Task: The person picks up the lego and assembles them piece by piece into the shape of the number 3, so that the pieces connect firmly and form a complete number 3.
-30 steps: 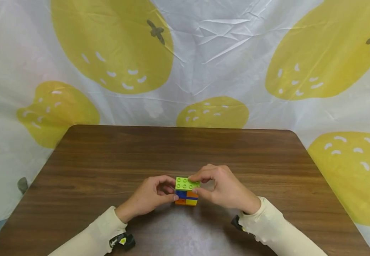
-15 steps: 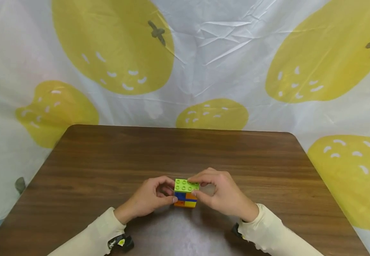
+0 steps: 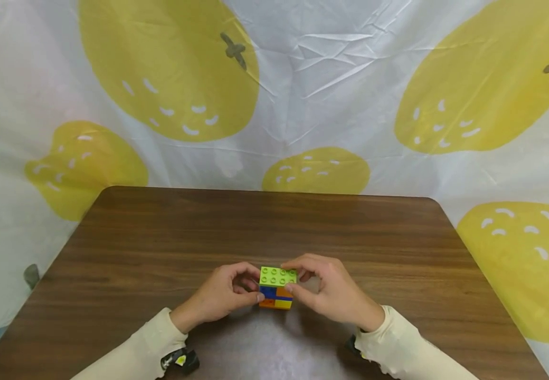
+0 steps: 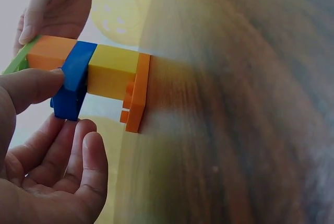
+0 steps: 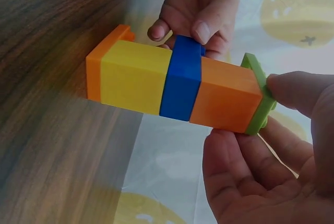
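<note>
A stack of toy building bricks stands on the table in front of the person. Its top is a lime-green studded plate (image 3: 274, 276). Below come an orange brick (image 5: 227, 94), a blue plate (image 5: 181, 80), a yellow brick (image 5: 134, 75) and a thin orange base plate (image 4: 140, 91). The left hand (image 3: 217, 293) pinches the blue plate, thumb on the near side and fingertips on the far side. At the top right corner, the right hand (image 3: 333, 287) holds the stack, thumb and fingers around the green plate and upper orange brick.
The brown wooden table (image 3: 184, 227) reaches back to a white cloth (image 3: 293, 105) printed with yellow lemons. Dark wrist devices (image 3: 181, 360) sit at both cream sleeves (image 3: 412, 338).
The view has tilted slightly. My right index finger has shifted a little toward the green plate's right edge, showing more of its studs. The left hand keeps its hold.
</note>
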Demonstrator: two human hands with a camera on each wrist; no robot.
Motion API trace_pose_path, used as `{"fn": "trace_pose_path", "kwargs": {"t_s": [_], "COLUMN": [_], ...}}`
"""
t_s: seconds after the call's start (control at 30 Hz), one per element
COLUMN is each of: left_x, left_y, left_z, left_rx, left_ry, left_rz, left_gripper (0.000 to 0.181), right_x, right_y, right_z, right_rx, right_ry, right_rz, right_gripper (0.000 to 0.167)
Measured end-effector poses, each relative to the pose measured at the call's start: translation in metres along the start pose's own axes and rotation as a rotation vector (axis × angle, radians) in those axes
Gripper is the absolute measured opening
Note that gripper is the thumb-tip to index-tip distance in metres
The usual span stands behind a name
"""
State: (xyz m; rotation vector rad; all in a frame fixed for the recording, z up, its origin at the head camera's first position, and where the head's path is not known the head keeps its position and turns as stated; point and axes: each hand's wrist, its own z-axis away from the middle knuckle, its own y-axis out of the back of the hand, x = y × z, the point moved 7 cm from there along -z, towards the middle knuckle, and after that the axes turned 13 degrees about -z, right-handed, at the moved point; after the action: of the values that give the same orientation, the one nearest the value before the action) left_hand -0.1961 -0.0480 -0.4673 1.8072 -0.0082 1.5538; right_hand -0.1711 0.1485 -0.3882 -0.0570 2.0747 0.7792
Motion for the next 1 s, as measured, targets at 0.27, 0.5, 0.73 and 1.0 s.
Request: {"fn": "trace_pose_path", "kwargs": {"t_s": [0.27,0.5,0.73,1.0], "left_x": [-0.001,-0.001,0.001,0.002], "left_y": [0.000,0.001,0.002,0.002], "left_z": [0.000,0.001,0.004,0.007], "left_rx": [0.005,0.014,0.017,0.021], "left_ry": [-0.013,-0.012,-0.019,-0.022], "left_rz": [-0.015,-0.010,0.005,0.021], "left_gripper": [0.035,0.036,0.038,0.040], "right_x": [0.006,0.012,0.021,0.028], "right_y": [-0.001,-0.003,-0.006,-0.010], "right_z": [0.006,0.009,0.015,0.022], "right_rx": [-0.010,-0.008,-0.009,-0.012], "right_ry": [-0.065,-0.095,-0.121,-0.150], "right_rz": [-0.057,-0.104,-0.168,-0.189], "right_gripper": [0.032,0.038,0.040,0.040]}}
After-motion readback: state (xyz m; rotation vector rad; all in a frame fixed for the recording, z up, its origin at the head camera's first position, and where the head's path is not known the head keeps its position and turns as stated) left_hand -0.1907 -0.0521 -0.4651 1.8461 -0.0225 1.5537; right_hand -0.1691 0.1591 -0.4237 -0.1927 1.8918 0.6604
